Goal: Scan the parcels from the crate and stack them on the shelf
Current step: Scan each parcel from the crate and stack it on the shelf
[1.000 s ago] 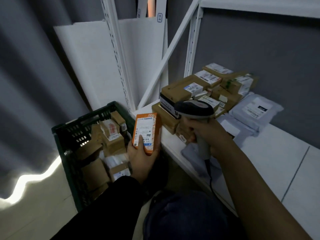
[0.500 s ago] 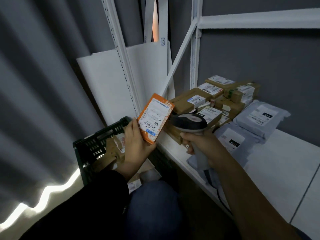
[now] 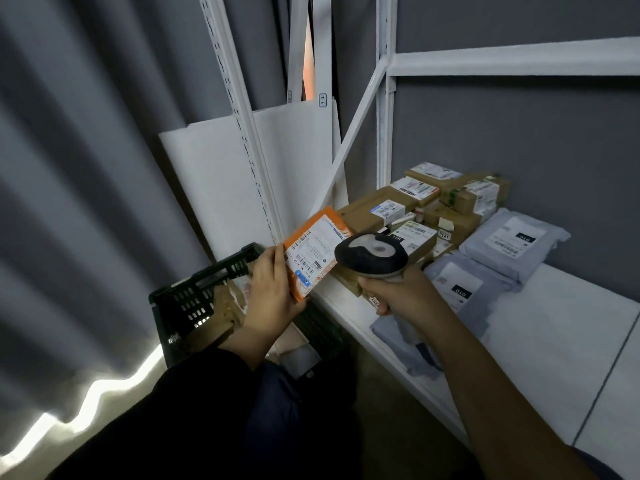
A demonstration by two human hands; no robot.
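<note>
Orange parcel (image 3: 317, 251) hangs just off the shelf's (image 3: 554, 341) front left corner, above the crate (image 3: 194, 299), with the left hand (image 3: 273, 292) gripping its lower end so the label tilts toward the scanner (image 3: 372, 252). Right hand (image 3: 401, 296) wraps the scanner's handle, head right by the barcodes, so a read looks imminent, stacking not yet done.

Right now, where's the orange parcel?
The orange parcel is centre-left in the head view, in the left hand above the crate, left of the scanner.
</note>
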